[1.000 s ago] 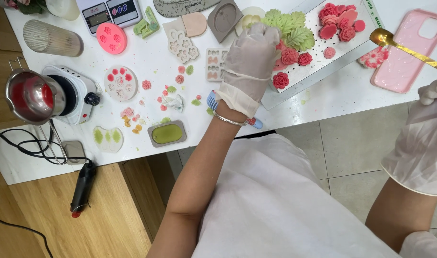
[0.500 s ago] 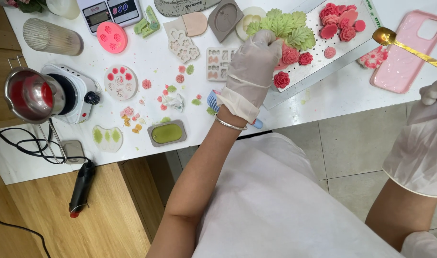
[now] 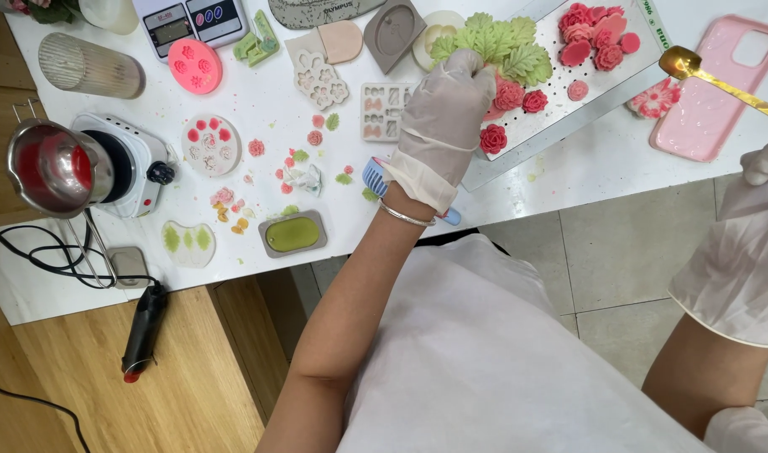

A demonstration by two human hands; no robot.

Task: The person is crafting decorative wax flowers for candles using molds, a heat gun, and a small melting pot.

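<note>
**Visitor:** What's going on at the white table?

**Onlooker:** A gloved person works over a perforated tray of moulded pieces. The left hand rests palm-down at the tray's near-left corner, fingers curled onto the green leaves and the red roses. Whether it pinches one or only presses, I cannot tell; the glove hides the fingertips.

**Visitor:** And the other hand?

**Onlooker:** The right hand, also gloved, sits off the table's edge at far right, closed round the handle of a gold spoon. The bowl hovers over a pink phone-case, just right of the tray.

**Visitor:** So which step is this?

**Onlooker:** I'd judge it to be arranging: picking or seating a leaf or rose on the tray. Lifting one cleanly would call for a light pinch, since the pieces lie touching one another.

**Visitor:** Anything in the way?

**Onlooker:** Plenty nearby. Silicone moulds and loose petals lie left of the wrist, and a blue-handled tool lies under the forearm. Further left a small hotplate stands with a pot of red melt beside it, its cords trailing off the table. A scale stands at the back.
</note>
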